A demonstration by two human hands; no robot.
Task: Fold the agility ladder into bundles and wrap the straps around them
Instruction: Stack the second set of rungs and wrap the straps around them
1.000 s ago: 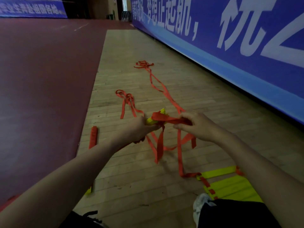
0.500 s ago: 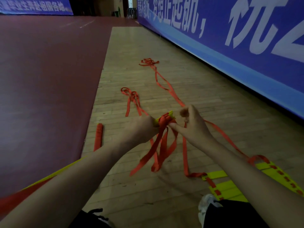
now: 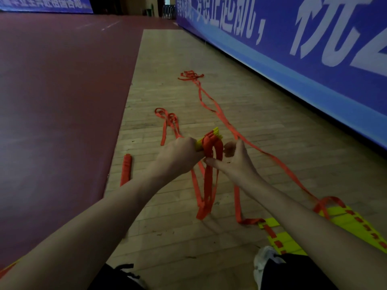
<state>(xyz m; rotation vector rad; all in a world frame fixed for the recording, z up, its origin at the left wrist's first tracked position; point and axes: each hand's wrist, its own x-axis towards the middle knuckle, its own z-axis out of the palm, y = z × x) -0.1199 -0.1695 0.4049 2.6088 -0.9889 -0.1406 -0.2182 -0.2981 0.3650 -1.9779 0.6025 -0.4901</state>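
My left hand (image 3: pixel 178 153) grips a bundle of yellow ladder rungs (image 3: pixel 211 136) held up above the floor. Orange straps (image 3: pixel 209 181) are looped over the bundle and hang down in long loops beneath it. My right hand (image 3: pixel 232 160) is just right of the bundle and pinches the strap between thumb and fingers close to the loops. More orange strap (image 3: pixel 219 114) trails away along the wooden floor. A flat stack of yellow rungs with orange stitching (image 3: pixel 339 225) lies at the lower right.
A wrapped orange bundle (image 3: pixel 126 168) lies on the floor at the edge of the dark red mat (image 3: pixel 58 101). A blue banner wall (image 3: pixel 293 49) runs along the right. My knees and a white shoe (image 3: pixel 263 260) are at the bottom edge.
My right hand has come round the bundle with the strap, from over its top to its right side and lower. The hanging loops now drop straighter. The view has shifted slightly left.
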